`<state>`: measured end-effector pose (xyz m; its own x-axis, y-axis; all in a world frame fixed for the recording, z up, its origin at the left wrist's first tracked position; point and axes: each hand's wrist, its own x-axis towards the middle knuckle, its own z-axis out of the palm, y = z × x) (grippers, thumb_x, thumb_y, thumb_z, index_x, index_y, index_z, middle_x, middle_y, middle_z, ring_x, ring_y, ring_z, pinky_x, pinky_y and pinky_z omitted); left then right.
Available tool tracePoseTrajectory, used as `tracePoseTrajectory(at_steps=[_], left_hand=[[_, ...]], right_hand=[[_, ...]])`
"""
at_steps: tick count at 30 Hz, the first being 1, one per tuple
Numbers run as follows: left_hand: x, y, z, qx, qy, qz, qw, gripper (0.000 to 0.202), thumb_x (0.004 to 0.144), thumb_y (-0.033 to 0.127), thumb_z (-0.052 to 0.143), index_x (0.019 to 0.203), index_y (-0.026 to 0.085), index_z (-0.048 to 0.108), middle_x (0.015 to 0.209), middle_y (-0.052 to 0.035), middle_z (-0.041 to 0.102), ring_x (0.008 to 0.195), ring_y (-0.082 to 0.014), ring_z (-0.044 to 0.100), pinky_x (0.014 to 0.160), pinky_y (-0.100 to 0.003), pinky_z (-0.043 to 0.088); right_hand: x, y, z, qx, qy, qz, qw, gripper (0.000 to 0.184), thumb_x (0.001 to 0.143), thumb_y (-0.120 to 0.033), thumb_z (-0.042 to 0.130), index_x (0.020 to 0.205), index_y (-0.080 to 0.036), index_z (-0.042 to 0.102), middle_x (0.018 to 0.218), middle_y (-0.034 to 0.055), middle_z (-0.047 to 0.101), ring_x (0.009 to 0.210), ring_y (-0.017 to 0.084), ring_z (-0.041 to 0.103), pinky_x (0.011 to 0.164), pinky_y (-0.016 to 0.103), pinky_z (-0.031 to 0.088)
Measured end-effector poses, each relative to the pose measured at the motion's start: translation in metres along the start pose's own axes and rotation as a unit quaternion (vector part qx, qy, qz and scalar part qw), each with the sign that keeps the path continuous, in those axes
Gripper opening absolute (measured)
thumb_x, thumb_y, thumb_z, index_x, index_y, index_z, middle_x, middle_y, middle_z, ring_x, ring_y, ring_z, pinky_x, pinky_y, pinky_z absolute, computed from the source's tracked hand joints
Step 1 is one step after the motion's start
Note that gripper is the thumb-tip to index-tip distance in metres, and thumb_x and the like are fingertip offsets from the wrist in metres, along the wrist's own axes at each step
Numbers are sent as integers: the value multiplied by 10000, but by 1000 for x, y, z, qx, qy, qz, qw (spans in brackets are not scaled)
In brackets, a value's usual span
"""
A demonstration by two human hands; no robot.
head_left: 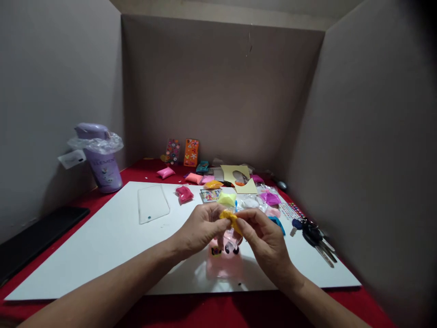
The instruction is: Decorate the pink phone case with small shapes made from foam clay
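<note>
A small lump of yellow modelling clay (231, 218) is pinched between both hands above the white board. My left hand (205, 225) is closed on its left side, thumb and fingertips pressed against it. My right hand (268, 237) grips the right side between thumb and index finger. Below them lies a pink phone case (224, 268) with dark decorations on its upper part, partly hidden by my fingers. Just behind my hands sits a pale yellow clay packet (227, 198). A blue piece (277, 225) shows beside my right hand.
The white board (112, 246) rests on red cloth. A clear phone case (153, 204) and a red clay packet (185, 194) lie to the left. Keys (316, 237) are at right, a purple tumbler (102, 159) at far left. Decorated cases (191, 152) lean on the back wall.
</note>
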<state>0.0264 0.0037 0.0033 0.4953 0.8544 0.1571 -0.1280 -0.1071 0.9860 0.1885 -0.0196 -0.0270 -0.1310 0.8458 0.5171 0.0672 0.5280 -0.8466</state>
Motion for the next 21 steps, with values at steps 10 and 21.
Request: tracePoseTrajectory(at_steps=[10, 21], left_hand=[[5, -7, -3, -28, 40, 10, 999, 276, 733, 316, 692, 875, 127, 550, 688, -3, 592, 530, -88, 556, 464, -204, 467], [0, -5, 1, 4, 68, 69, 995, 287, 774, 394, 656, 763, 139, 525, 611, 22, 555, 464, -82, 536, 416, -193, 440]], right_hand=[[6, 2, -1, 61, 19, 32, 997, 161, 855, -342, 581, 876, -183, 587, 719, -15, 572, 564, 94, 577, 504, 225, 524], [2, -6, 2, 93, 2, 46, 995, 198, 842, -332, 600, 992, -206, 569, 852, 15, 605, 661, 110, 595, 546, 232, 539]])
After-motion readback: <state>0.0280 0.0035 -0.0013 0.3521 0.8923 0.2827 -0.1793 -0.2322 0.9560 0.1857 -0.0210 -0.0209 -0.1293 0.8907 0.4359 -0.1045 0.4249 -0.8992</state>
